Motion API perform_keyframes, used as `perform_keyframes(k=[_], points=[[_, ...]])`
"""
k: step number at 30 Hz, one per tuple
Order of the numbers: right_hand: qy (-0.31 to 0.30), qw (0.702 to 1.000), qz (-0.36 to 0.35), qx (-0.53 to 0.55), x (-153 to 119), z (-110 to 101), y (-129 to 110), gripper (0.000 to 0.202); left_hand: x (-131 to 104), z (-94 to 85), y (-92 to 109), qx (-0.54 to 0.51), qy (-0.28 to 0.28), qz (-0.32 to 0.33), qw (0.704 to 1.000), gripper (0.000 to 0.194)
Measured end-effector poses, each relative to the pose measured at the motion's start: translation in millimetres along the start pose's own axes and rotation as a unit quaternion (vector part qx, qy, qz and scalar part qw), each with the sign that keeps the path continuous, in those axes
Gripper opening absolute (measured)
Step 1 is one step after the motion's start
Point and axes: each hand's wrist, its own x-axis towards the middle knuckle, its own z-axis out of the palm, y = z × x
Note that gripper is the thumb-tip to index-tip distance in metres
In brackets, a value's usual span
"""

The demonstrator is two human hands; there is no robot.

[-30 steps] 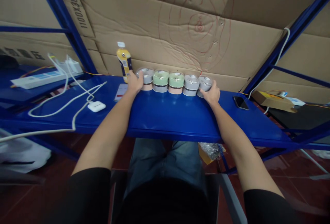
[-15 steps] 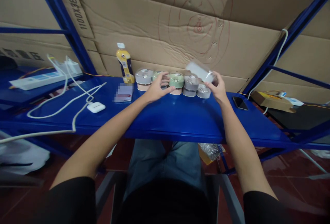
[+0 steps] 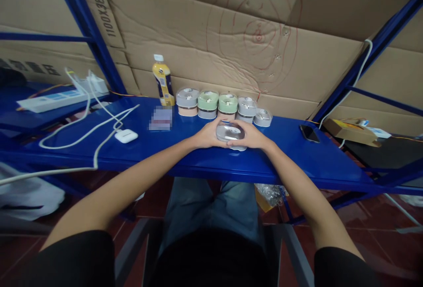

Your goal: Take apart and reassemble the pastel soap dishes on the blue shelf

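Observation:
Both my hands are wrapped round a grey container with a clear lid (image 3: 230,132) at the middle of the blue table (image 3: 205,159). My left hand (image 3: 209,135) holds its left side and my right hand (image 3: 252,134) its right side. Behind them stands a row of small lidded containers: a grey one (image 3: 187,97) on a peach one, a green one (image 3: 208,100) on a grey one, another green one (image 3: 228,103) on a peach one, and a grey one (image 3: 247,106) on a grey one. A single grey container (image 3: 263,118) ends the row at the right.
A yellow bottle (image 3: 163,82) and a blurred flat item (image 3: 161,118) are left of the row. Further left lie a white case (image 3: 126,136), looped cables and a power strip (image 3: 54,99). A phone (image 3: 309,133) and an open cardboard box (image 3: 352,132) are at the right.
My right hand has come left and down from the row's right end, where it held a clear and white piece. My left hand has left the row. Both now grip one grey container nearer me.

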Motion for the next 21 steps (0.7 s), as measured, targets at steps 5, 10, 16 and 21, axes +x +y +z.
perform_keyframes(k=[5,10,16,21], points=[[0.036,0.998,0.002,-0.044,-2.3,-5.8,-2.6,0.088,-1.2,1.9,-4.5,0.040,0.002,0.019,0.999,0.121],[0.050,0.989,0.121,-0.071,-16.2,-39.9,23.9,0.086,-7.1,-5.3,-1.2,0.132,-0.037,0.024,0.990,0.080],[0.011,0.979,0.178,-0.099,-23.5,-60.2,54.0,0.079,-7.9,-3.5,6.9,0.139,-0.071,0.023,0.987,0.056],[0.025,0.975,0.198,-0.099,-25.1,-63.8,58.3,0.080,-4.5,-7.8,6.5,0.104,-0.043,0.006,0.994,0.054]])
